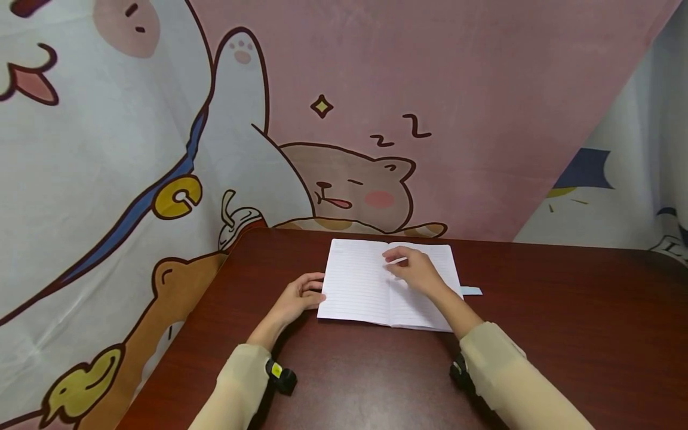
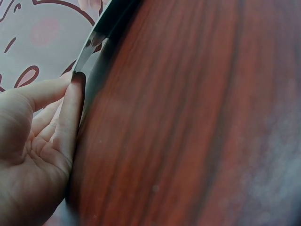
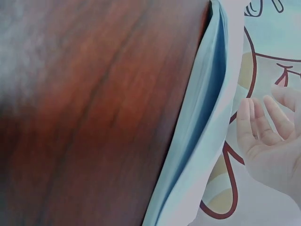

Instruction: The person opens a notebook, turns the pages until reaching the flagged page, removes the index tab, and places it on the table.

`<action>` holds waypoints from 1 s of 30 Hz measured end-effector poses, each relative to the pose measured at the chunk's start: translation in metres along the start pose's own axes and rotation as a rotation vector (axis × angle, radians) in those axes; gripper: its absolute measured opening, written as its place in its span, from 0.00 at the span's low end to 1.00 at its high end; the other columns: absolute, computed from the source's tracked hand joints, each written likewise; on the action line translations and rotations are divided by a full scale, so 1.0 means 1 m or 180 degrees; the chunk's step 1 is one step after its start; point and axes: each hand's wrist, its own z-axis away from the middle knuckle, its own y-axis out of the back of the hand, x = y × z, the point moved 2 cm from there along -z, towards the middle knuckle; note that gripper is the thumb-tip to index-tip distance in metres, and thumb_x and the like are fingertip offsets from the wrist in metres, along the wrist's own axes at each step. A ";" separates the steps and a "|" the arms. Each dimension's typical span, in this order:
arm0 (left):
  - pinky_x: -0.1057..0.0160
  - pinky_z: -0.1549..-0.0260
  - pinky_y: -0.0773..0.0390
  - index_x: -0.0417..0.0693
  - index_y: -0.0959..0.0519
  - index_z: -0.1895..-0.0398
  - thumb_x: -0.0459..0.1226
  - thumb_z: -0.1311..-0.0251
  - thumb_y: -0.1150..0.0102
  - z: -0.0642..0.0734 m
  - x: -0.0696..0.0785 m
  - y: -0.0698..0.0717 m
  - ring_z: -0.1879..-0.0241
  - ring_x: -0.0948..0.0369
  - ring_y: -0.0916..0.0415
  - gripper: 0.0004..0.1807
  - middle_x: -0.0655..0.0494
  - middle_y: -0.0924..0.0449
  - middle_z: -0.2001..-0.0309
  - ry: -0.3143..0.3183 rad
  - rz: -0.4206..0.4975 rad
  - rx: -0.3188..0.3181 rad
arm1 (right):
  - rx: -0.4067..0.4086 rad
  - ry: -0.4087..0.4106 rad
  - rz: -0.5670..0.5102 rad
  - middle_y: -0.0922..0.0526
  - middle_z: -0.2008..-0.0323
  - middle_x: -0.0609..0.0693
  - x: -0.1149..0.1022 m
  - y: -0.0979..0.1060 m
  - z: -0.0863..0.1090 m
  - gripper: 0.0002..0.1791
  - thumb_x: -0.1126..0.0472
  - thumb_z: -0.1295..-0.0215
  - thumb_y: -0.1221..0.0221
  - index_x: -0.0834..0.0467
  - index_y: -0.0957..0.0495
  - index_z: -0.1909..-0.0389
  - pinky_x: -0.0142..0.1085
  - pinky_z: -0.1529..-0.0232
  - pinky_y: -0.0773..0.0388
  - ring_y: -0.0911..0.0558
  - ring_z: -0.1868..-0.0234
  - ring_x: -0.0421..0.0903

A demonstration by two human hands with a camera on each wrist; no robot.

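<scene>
An open notebook [image 1: 355,280] with lined white pages lies on the dark wooden table. My left hand [image 1: 294,300] is at its left edge. In the left wrist view, the thumb and index finger of that hand [image 2: 40,136] pinch the notebook's edge [image 2: 89,54]. Over the right-hand page is my right hand [image 1: 416,270], fingers loosely bent. The right wrist view shows nothing held in this hand [image 3: 273,136], which is apart from the notebook's pages [image 3: 202,122], seen from their lower edge. A pale blue strip [image 1: 472,291] sticks out past the notebook's right side.
The reddish-brown table [image 1: 564,322] extends on both sides of the notebook. Behind it hangs a cloth [image 1: 457,77] printed with cartoon animals. Each wrist carries a small black camera, the left camera [image 1: 282,377] with a yellow mark.
</scene>
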 end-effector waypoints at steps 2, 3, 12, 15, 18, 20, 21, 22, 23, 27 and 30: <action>0.64 0.54 0.17 0.37 0.36 0.29 0.27 0.35 0.41 0.000 0.000 0.000 0.54 0.63 0.21 0.31 0.32 0.27 0.39 0.0000 -0.0005 0.0005 | 0.0003 -0.0001 -0.0028 0.15 0.50 0.62 0.000 0.002 -0.001 0.17 0.65 0.34 0.38 0.65 0.20 0.46 0.32 0.66 0.21 0.14 0.54 0.56; 0.64 0.54 0.16 0.37 0.36 0.29 0.27 0.35 0.41 0.000 0.000 0.000 0.54 0.63 0.21 0.31 0.32 0.27 0.39 0.0001 -0.0006 0.0007 | 0.0011 -0.0007 -0.0037 0.15 0.50 0.62 0.000 0.003 0.000 0.17 0.65 0.34 0.38 0.65 0.20 0.46 0.32 0.66 0.20 0.14 0.54 0.56; 0.64 0.54 0.16 0.37 0.36 0.29 0.28 0.35 0.41 0.001 0.001 -0.001 0.54 0.63 0.20 0.30 0.32 0.27 0.40 -0.0023 -0.0052 0.0016 | 0.0077 -0.0050 -0.0142 0.15 0.51 0.63 0.002 0.013 0.000 0.16 0.67 0.34 0.39 0.67 0.20 0.47 0.37 0.61 0.15 0.14 0.53 0.56; 0.64 0.54 0.16 0.37 0.35 0.29 0.27 0.35 0.41 0.001 0.001 -0.001 0.54 0.63 0.20 0.30 0.32 0.26 0.40 -0.0027 -0.0075 0.0029 | 0.0093 -0.0045 -0.0080 0.15 0.51 0.62 0.004 0.017 0.000 0.16 0.66 0.34 0.39 0.66 0.20 0.47 0.34 0.61 0.16 0.14 0.53 0.55; 0.64 0.55 0.16 0.37 0.35 0.30 0.27 0.35 0.41 0.001 0.001 -0.001 0.54 0.62 0.20 0.30 0.32 0.26 0.40 -0.0029 -0.0085 0.0036 | 0.0142 -0.0031 0.0015 0.15 0.52 0.61 0.005 0.021 0.000 0.15 0.65 0.34 0.39 0.65 0.20 0.47 0.31 0.61 0.20 0.14 0.53 0.55; 0.64 0.54 0.16 0.38 0.35 0.30 0.27 0.35 0.41 0.001 0.001 -0.001 0.54 0.62 0.20 0.30 0.32 0.26 0.40 -0.0032 -0.0092 0.0034 | 0.0179 -0.0010 0.0052 0.14 0.52 0.61 0.004 0.024 0.000 0.15 0.65 0.34 0.39 0.65 0.20 0.48 0.32 0.60 0.21 0.14 0.54 0.55; 0.64 0.54 0.16 0.38 0.35 0.30 0.27 0.35 0.41 0.001 0.001 -0.001 0.54 0.62 0.20 0.30 0.32 0.26 0.40 -0.0032 -0.0094 0.0031 | 0.0196 -0.0006 0.0070 0.14 0.52 0.61 0.004 0.025 0.000 0.15 0.65 0.34 0.38 0.65 0.20 0.48 0.32 0.59 0.22 0.14 0.54 0.55; 0.64 0.54 0.16 0.38 0.35 0.29 0.27 0.35 0.41 0.001 0.001 -0.001 0.54 0.62 0.20 0.30 0.32 0.26 0.40 -0.0032 -0.0092 0.0030 | 0.0213 0.0000 0.0080 0.14 0.53 0.61 0.004 0.027 0.000 0.15 0.66 0.35 0.38 0.65 0.19 0.48 0.33 0.58 0.22 0.14 0.54 0.55; 0.63 0.54 0.16 0.38 0.35 0.29 0.28 0.35 0.41 0.001 0.001 -0.001 0.54 0.62 0.20 0.30 0.32 0.26 0.40 -0.0033 -0.0093 0.0028 | 0.0225 0.0007 0.0078 0.14 0.53 0.61 0.004 0.028 0.001 0.15 0.66 0.35 0.38 0.65 0.19 0.48 0.33 0.58 0.22 0.14 0.55 0.55; 0.63 0.54 0.16 0.37 0.35 0.29 0.27 0.35 0.41 0.001 0.001 -0.001 0.54 0.62 0.20 0.30 0.31 0.26 0.40 -0.0042 -0.0082 0.0017 | 0.0244 0.0025 0.0083 0.14 0.53 0.62 0.008 0.033 0.001 0.15 0.66 0.35 0.38 0.65 0.19 0.48 0.31 0.58 0.23 0.15 0.55 0.52; 0.63 0.54 0.16 0.37 0.35 0.29 0.27 0.35 0.41 0.001 0.002 -0.001 0.54 0.63 0.20 0.30 0.31 0.27 0.39 -0.0045 -0.0079 0.0015 | 0.0275 0.0040 0.0099 0.14 0.54 0.61 0.010 0.036 0.000 0.14 0.66 0.34 0.38 0.65 0.19 0.49 0.30 0.59 0.23 0.15 0.57 0.51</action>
